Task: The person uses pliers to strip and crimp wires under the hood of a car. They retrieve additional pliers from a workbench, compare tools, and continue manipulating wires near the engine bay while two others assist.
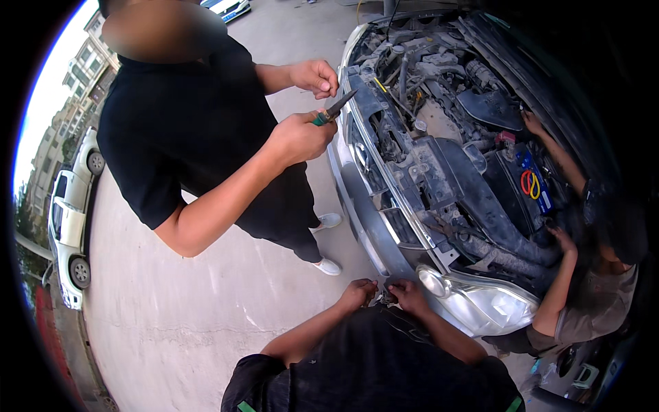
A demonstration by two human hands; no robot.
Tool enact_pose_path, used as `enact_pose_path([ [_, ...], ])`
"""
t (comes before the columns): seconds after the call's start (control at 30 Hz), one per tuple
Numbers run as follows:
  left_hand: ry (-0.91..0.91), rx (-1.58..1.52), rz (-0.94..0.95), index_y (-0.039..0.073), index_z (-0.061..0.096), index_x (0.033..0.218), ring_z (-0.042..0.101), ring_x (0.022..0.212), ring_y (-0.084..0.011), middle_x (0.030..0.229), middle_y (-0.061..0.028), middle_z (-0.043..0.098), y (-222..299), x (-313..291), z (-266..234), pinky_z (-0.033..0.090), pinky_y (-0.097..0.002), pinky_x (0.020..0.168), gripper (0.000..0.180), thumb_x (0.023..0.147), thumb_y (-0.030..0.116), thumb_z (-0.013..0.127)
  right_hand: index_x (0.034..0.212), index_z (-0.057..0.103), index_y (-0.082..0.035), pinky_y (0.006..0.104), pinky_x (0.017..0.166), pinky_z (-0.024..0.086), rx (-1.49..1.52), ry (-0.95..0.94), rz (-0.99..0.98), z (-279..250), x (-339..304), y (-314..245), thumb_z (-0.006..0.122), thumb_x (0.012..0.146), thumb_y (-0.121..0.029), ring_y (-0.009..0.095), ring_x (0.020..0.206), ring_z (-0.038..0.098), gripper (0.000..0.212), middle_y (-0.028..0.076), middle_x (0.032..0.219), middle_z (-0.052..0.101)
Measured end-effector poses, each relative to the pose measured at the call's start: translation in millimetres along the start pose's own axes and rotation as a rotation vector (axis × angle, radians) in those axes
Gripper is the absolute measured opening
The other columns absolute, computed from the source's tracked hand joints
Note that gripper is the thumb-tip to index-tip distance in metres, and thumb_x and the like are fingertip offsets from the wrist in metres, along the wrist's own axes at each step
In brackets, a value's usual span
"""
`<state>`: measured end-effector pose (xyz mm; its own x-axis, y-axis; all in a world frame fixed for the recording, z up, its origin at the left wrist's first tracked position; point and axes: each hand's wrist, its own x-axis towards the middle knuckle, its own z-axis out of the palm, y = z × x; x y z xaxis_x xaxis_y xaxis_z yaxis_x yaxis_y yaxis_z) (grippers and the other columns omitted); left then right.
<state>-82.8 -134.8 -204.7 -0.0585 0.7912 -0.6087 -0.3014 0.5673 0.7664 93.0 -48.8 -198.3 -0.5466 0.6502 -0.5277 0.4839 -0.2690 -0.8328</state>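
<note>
Close in front of my black shirt, both my hands are drawn together beside the car's front bumper (374,254). The fingers of my left hand (358,294) are pinched closed. Opposite it, my right hand (407,296) is also closed in a pinch. A small, shiny greyish piece (380,296) shows between them, too small to tell its kind. The headlight (491,305) lies just right of my right hand.
A co-worker at the left holds a pointed, green-handled tool (340,105) over the car's front edge. Another person at the right reaches both hands into the open engine bay (439,123), near a blue-marked battery (539,182). A white pickup (68,220) stands far left.
</note>
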Motion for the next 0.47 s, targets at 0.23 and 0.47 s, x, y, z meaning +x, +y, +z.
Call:
enact_pose_path([
  [0.23, 0.095, 0.409, -0.005, 0.000, 0.065, 0.082, 0.058, 0.060, -0.0179, 0.068, -0.0094, 0.062, -37, -22, -29, 0.045, -0.0319, 0.059, 0.040, 0.091, 0.038, 0.053, 0.092, 0.068, 0.000, 0.0325, 0.066, 0.050, -0.218, -0.049, 0.043, 50, 9, 53, 0.063, 0.083, -0.027, 0.019, 0.068, 0.066, 0.029, 0.012, 0.073, 0.067],
  [0.47, 0.249, 0.476, -0.131, -0.001, 0.068, 0.092, 0.063, 0.074, -0.0252, 0.079, -0.0163, 0.067, -115, -47, -86, 0.048, -0.0359, 0.071, 0.042, 0.089, 0.039, 0.054, 0.090, 0.070, -0.002, 0.0358, 0.071, 0.052, -0.415, 0.007, -0.022, 86, 42, 85, 0.061, 0.082, -0.028, 0.026, 0.072, 0.067, 0.028, 0.014, 0.078, 0.068],
])
